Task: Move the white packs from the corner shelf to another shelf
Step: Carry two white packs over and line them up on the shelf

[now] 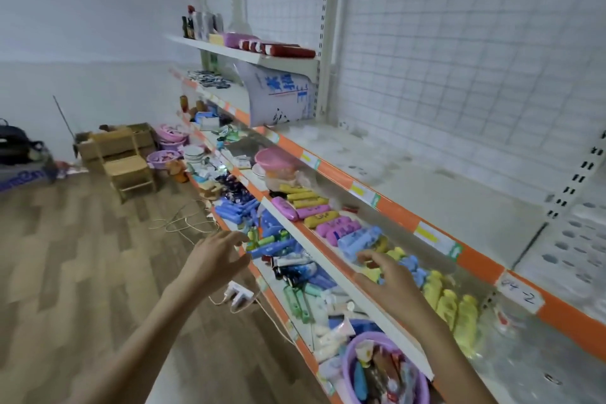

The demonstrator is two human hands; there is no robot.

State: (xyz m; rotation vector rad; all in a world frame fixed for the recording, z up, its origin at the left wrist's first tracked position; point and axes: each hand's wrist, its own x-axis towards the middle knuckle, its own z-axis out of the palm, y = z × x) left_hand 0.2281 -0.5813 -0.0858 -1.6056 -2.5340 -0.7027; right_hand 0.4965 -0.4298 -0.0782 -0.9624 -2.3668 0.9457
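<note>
A large white pack [277,93] with blue print leans upright on the wide shelf [426,187], tucked under the short upper shelf [242,54] far ahead. My left hand [218,256] hovers in front of the lower shelves with its fingers spread and holds nothing. My right hand [390,275] is stretched over the middle shelf [331,269], above blue and yellow packets, fingers loosely spread and empty. Both hands are well short of the white pack.
The upper shelf carries dark bottles [200,24] and red packs [282,48]. Pink, yellow and blue packets crowd the middle and lower shelves. A purple basin [387,371] sits low at the front. A power strip [237,293], cables, a wooden chair [129,170] and cardboard boxes [111,139] stand on the floor.
</note>
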